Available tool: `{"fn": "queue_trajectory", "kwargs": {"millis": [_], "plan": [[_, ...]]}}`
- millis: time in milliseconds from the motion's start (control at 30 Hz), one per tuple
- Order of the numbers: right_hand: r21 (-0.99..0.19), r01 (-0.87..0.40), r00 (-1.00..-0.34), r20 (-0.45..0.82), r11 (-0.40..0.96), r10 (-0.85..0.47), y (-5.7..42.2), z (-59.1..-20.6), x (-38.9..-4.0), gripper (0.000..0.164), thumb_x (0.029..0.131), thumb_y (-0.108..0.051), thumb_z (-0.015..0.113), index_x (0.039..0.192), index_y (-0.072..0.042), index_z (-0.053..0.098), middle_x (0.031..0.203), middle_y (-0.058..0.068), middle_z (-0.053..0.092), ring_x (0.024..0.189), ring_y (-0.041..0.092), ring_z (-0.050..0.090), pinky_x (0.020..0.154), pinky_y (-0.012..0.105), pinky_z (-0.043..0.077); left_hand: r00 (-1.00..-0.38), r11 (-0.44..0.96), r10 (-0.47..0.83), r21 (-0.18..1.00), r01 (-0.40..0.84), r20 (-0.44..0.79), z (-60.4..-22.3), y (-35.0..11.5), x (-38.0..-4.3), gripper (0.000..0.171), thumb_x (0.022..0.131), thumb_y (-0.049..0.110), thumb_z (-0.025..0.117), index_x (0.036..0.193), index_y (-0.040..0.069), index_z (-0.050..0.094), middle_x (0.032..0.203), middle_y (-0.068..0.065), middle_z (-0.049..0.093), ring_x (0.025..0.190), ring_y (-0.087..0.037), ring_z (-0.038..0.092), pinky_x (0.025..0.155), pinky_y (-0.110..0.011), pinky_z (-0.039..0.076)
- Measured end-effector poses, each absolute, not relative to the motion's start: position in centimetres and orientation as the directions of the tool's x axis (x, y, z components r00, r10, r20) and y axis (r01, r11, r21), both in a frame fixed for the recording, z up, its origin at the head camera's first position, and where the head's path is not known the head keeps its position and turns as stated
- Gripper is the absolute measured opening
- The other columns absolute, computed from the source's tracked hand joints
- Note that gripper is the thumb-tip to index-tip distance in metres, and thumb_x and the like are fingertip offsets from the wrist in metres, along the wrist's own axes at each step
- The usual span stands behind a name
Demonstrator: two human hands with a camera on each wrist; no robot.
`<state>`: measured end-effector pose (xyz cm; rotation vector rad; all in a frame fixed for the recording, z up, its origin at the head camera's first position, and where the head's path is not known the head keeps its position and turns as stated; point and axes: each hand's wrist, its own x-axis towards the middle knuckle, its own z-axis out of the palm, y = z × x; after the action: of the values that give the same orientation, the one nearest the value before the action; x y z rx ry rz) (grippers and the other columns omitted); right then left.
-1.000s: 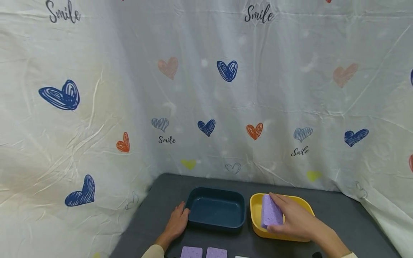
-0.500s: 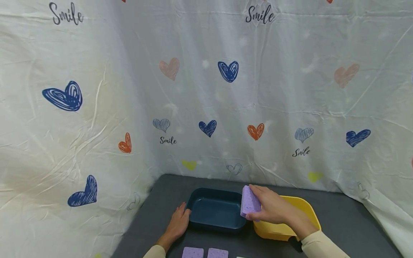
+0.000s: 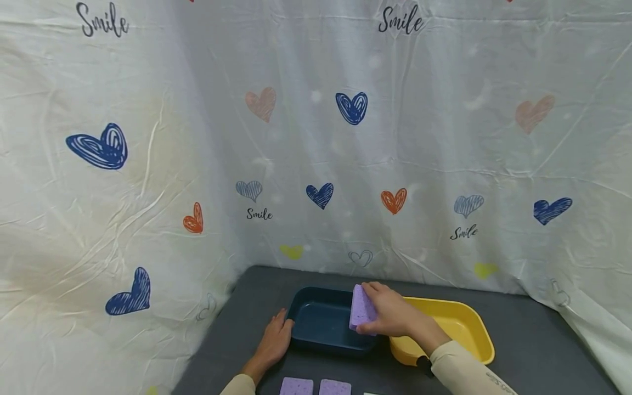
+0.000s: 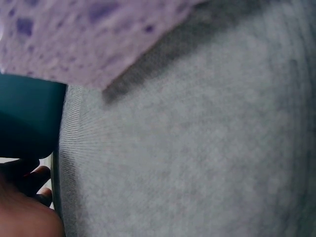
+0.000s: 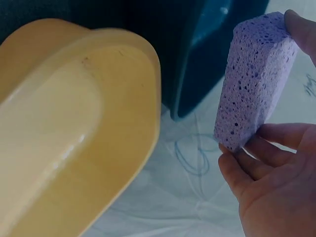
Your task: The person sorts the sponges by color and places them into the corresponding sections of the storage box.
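Observation:
My right hand holds a purple sponge between thumb and fingers, tilted above the right part of a dark blue basin. In the right wrist view, the fingers pinch the sponge at its two ends. Beside the basin's left wall lies my left hand, its fingers fairly straight and touching the side. The left wrist view shows this hand close to the basin's outer wall. A yellow basin stands to the right, partly hidden by my right forearm.
Two more purple sponges, one on the left and one beside it, lie at the near edge of view. A white edge shows nearby. Behind the dark grey table hangs a white curtain printed with hearts.
My right hand has carried the sponge from over the yellow basin leftwards to over the blue basin. The left hand has stayed at the blue basin's side.

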<state>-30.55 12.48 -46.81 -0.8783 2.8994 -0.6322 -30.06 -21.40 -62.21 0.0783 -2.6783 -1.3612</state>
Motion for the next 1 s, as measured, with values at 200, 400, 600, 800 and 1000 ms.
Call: {"fn": "queue_trajectory", "kwargs": {"millis": [200,400,600,800,1000], "plan": [[-0.327,-0.548,-0.828,0.083,0.770,-0.554,11.3,-48.0,-31.1,0.104,0.080,-0.054,0.092,0.159,0.002,0.052,0.159,0.020,0.059,0.145,0.041,0.054,0.126,0.063,0.041,-0.987,0.578,-0.116,0.815,0.022,0.108,-62.1,-21.3,-29.8,0.095,0.101,0.065,0.038,0.160,-0.009,0.048,0.170,-0.028,0.043,0.162,-0.057,0.026,0.131,-0.072,0.020],[-0.292,-0.545,-0.827,0.035,0.786,-0.561,10.2,-49.5,-31.5,0.102,0.081,-0.055,0.092,0.158,0.001,0.054,0.159,0.018,0.060,0.147,0.040,0.054,0.127,0.061,0.040,-0.982,0.601,-0.132,0.799,0.030,0.136,-61.1,-20.8,-29.3,0.068,0.108,0.037,0.043,0.157,-0.010,0.050,0.167,-0.031,0.046,0.158,-0.060,0.031,0.126,-0.075,0.027],[-0.205,-0.572,-0.813,0.013,0.794,-0.582,9.3,-50.7,-32.0,0.099,0.082,-0.057,0.091,0.155,0.001,0.057,0.152,0.017,0.066,0.141,0.036,0.061,0.127,0.057,0.043,-0.981,0.598,-0.142,0.801,0.023,0.134,-60.0,-20.4,-28.5,0.066,0.107,0.034,0.045,0.155,-0.010,0.052,0.165,-0.033,0.047,0.156,-0.062,0.033,0.124,-0.076,0.029],[-0.154,-0.579,-0.809,-0.014,0.801,-0.587,8.7,-51.4,-32.2,0.095,0.083,-0.056,0.091,0.152,0.001,0.058,0.147,0.017,0.068,0.134,0.034,0.066,0.121,0.054,0.049,-0.985,0.590,-0.129,0.807,0.015,0.113,-59.3,-20.2,-28.2,0.066,0.107,0.033,0.044,0.155,-0.012,0.051,0.165,-0.034,0.046,0.156,-0.062,0.032,0.126,-0.076,0.025],[-0.105,-0.576,-0.813,-0.028,0.811,-0.581,8.3,-52.2,-32.3,0.092,0.084,-0.056,0.091,0.150,0.000,0.060,0.142,0.016,0.071,0.129,0.033,0.068,0.118,0.051,0.053,-0.983,0.603,-0.134,0.797,0.017,0.123,-59.2,-20.1,-28.3,0.064,0.107,0.031,0.044,0.153,-0.013,0.052,0.163,-0.035,0.048,0.154,-0.063,0.035,0.126,-0.074,0.028]]}}
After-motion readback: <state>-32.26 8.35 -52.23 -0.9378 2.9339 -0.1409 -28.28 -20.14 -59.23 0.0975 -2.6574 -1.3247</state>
